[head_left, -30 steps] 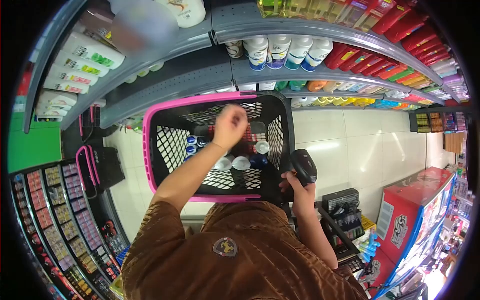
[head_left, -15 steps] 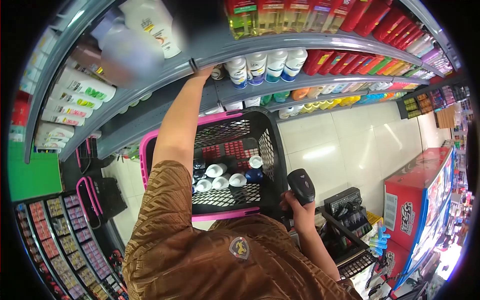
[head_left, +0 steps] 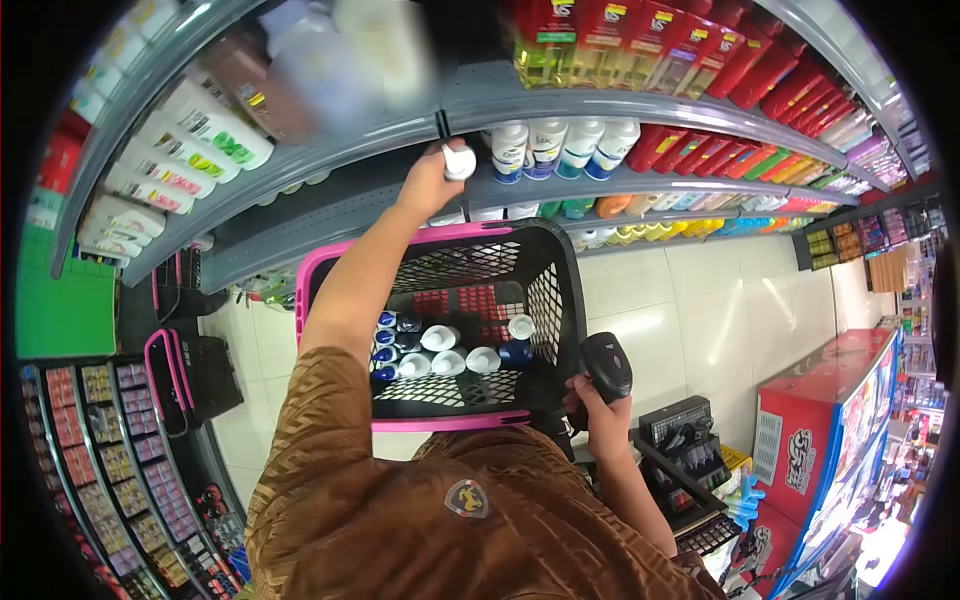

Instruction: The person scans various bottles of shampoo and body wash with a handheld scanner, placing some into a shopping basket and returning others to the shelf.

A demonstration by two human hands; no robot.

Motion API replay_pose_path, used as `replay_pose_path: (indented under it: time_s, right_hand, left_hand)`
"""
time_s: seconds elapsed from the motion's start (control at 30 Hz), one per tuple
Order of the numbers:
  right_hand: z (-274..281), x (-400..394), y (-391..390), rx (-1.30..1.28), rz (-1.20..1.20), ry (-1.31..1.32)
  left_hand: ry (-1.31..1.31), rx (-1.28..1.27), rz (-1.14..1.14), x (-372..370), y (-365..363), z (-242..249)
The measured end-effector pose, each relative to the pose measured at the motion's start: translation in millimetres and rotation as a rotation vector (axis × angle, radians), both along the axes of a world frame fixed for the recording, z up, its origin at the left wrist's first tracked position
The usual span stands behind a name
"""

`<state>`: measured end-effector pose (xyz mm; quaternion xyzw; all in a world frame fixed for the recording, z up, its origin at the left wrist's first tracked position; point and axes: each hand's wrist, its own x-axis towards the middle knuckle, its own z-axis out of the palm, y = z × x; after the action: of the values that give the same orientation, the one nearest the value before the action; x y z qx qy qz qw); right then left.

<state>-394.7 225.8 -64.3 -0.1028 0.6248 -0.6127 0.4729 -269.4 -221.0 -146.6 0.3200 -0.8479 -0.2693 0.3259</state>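
My left hand [head_left: 425, 188] is closed around a white-capped bottle [head_left: 460, 163], at the front edge of the shelf above the basket. Most of that bottle's body is hidden. My right hand [head_left: 598, 410] grips a black barcode scanner [head_left: 606, 366] to the right of the basket. Between me and the shelves is a black shopping basket [head_left: 565, 290] with a pink rim. Inside it are several white-topped bottles [head_left: 449, 361] and dark blue-and-black containers [head_left: 405, 341]. Several white bottles [head_left: 545, 147] with blue or green bases stand on the shelf, right of my left hand.
Red bottles [head_left: 690, 150] continue along the shelf [head_left: 740, 190] to the right. White bottles [head_left: 185, 150] line it on the left. Another pink-and-black basket [head_left: 195, 380] stands on the floor at left. A red display case [head_left: 800, 420] and a black rack [head_left: 685, 440] are at right.
My left hand has drawn back from inside the shelf, and a white-capped bottle now shows in it. My right hand keeps the scanner in nearly the same place.
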Motion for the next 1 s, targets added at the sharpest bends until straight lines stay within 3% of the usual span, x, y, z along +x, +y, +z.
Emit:
replay_pose_path:
  time_s: [0.17, 0.23, 0.3, 0.33, 0.37, 0.47, 0.5, 0.63, 0.7, 0.87, 1.0]
  right_hand:
    - [3.8, 14.2, -14.9, 0.012, 0.096, 0.108]
    - [7.6, 22.7, -25.8, -0.001, 0.139, 0.143]
    - [10.1, 35.7, -36.0, -0.081, 0.153, 0.129]
    - [8.2, 42.2, -39.7, -0.117, 0.175, 0.119]
    - [15.2, 51.0, -44.2, -0.132, 0.188, 0.096]
    - [26.0, 76.6, -51.9, -0.150, 0.267, 0.132]
    - [28.1, 83.3, -53.3, -0.168, 0.317, 0.145]
    - [30.9, 107.1, -50.0, -0.291, 0.423, 0.109]
    - [29.3, 112.9, -46.8, -0.331, 0.450, 0.196]
    - [40.6, 115.3, -55.6, -0.234, 0.491, 0.114]
    - [38.4, 109.4, -57.0, -0.241, 0.476, 0.193]
  left_hand:
    - [-0.015, -0.229, -0.188, 74.8, 83.4, 63.4]
    - [0.074, -0.162, -0.133, 101.3, 134.0, 99.9]
    - [0.380, 0.076, -0.028, 121.0, 168.6, 109.2]
    - [0.719, 0.532, -0.026, 125.3, 193.7, 120.2]
    - [0.925, 0.748, 0.026, 125.3, 204.7, 116.2]
    - [1.035, 1.467, -0.013, 136.9, 228.8, 119.2]
    - [1.102, 1.600, -0.079, 139.5, 235.8, 120.9]
    - [1.077, 1.593, -0.069, 144.6, 235.4, 115.1]
    - [1.034, 1.385, 0.045, 141.2, 235.4, 120.7]
    - [1.114, 1.368, -0.013, 137.5, 232.0, 116.0]
    - [1.105, 1.360, -0.037, 132.4, 228.1, 116.3]
